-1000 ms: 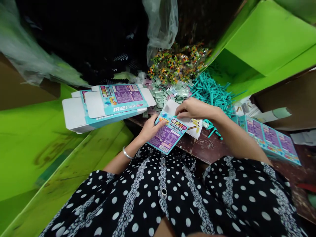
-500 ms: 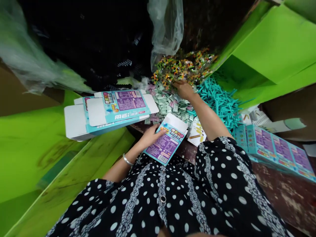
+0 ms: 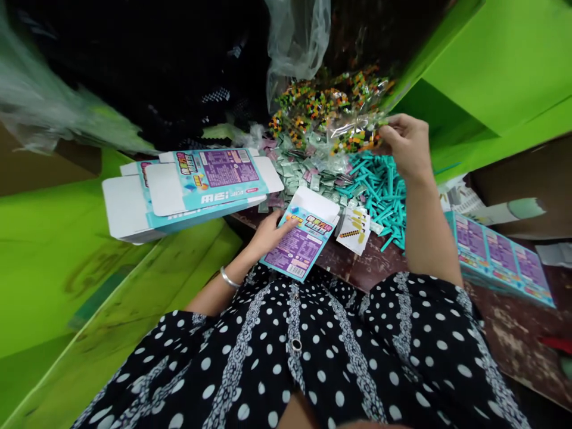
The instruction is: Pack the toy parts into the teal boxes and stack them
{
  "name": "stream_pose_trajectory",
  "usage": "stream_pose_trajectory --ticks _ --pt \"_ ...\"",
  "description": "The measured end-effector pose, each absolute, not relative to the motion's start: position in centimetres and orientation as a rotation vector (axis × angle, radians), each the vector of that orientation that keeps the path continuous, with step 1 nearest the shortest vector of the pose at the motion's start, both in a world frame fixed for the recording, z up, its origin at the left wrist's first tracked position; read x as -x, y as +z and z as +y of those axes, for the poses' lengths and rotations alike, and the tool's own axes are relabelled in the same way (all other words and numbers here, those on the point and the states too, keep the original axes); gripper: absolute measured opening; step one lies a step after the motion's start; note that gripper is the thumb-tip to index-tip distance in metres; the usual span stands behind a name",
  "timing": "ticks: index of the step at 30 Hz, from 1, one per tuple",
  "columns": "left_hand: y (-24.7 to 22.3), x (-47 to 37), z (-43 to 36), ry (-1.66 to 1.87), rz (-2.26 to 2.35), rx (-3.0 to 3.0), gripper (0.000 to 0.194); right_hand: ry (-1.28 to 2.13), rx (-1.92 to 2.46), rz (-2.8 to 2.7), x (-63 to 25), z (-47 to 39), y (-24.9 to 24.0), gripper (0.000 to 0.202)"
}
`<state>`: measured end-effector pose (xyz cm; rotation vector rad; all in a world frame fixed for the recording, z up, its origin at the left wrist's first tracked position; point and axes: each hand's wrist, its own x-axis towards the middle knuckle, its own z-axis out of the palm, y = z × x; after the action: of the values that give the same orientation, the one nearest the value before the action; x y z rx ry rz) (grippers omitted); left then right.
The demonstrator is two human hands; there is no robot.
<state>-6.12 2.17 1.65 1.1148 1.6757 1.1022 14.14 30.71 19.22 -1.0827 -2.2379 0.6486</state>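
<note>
My left hand (image 3: 269,237) grips the left edge of a purple and light-blue carton (image 3: 300,246), thumb on its printed face, a white flap at its far end. Farther right, my right hand (image 3: 406,140) pinches the corner of a clear plastic bag of small orange, green and black beads (image 3: 357,137), raised over the pile. Behind it lies a heap of similar bead bags (image 3: 308,107). Small pale-green and pink sachets (image 3: 290,170) are spread beyond the carton. Turquoise plastic sticks (image 3: 379,193) lie below my right hand. White printed leaflets (image 3: 354,231) rest right of the carton.
At left, flat cartons (image 3: 214,179) with white flaps are stacked. Several finished-looking cartons (image 3: 504,253) stand in a row at right on the worn dark-red table (image 3: 504,333). Green panels (image 3: 527,77) flank both sides. Black material (image 3: 156,71) and clear plastic sheeting (image 3: 297,42) lie at the back.
My right hand has moved right from the bead heap and lifted out a clear bag of beads. My left hand still holds the carton. The view has shifted slightly.
</note>
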Motion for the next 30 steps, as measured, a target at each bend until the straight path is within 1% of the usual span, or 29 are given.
stream_pose_trajectory --ticks 1,3,9,11,15,16,19,21,22,24,25,28,30 --pt "1.9 6.0 2.1 1.125 1.666 -1.116 0.059 0.778 1.096 -2.167 -15.1 29.3 19.6 0.028" --pt "2.3 5.7 2.0 1.157 1.652 -1.13 0.058 0.908 1.137 -2.144 -16.6 26.6 20.0 0.021" --pt "4.0 3.7 1.8 1.258 1.584 -1.201 0.058 0.96 1.173 -2.45 -17.4 20.1 18.9 0.023" --pt "4.2 3.1 1.7 1.319 1.564 -1.202 0.058 0.911 1.12 -2.557 -16.9 18.7 18.4 0.02" --pt "3.9 2.2 1.4 1.477 1.517 -1.141 0.06 0.575 0.967 -2.737 -16.2 16.9 17.9 0.015" --pt "3.7 2.1 1.4 1.497 1.502 -1.129 0.06 0.534 0.95 -2.763 -16.2 16.7 17.9 0.012" --pt "3.5 1.9 1.2 1.529 1.477 -1.105 0.062 0.604 0.916 -2.823 -16.2 16.2 18.2 0.023" --pt "3.5 1.7 1.1 1.542 1.483 -1.09 0.063 0.654 0.842 -2.926 -16.4 16.0 18.5 0.021" --pt "3.5 1.5 1.0 1.541 1.487 -1.083 0.064 0.664 0.801 -2.994 -16.4 16.0 18.6 0.03" --pt "3.5 1.1 0.9 1.527 1.484 -1.076 0.065 0.695 0.744 -3.102 -16.7 16.1 18.7 0.057" --pt "3.4 0.9 0.7 1.517 1.474 -1.07 0.065 0.716 0.738 -3.125 -16.8 16.2 18.5 0.067" --pt "2.7 0.0 0.1 1.485 1.44 -1.034 0.065 0.798 0.774 -3.161 -17.1 16.9 17.6 0.081" --pt "2.1 -0.5 -0.3 1.444 1.431 -1.019 0.063 0.999 0.681 -3.209 -17.5 16.9 16.8 0.083"
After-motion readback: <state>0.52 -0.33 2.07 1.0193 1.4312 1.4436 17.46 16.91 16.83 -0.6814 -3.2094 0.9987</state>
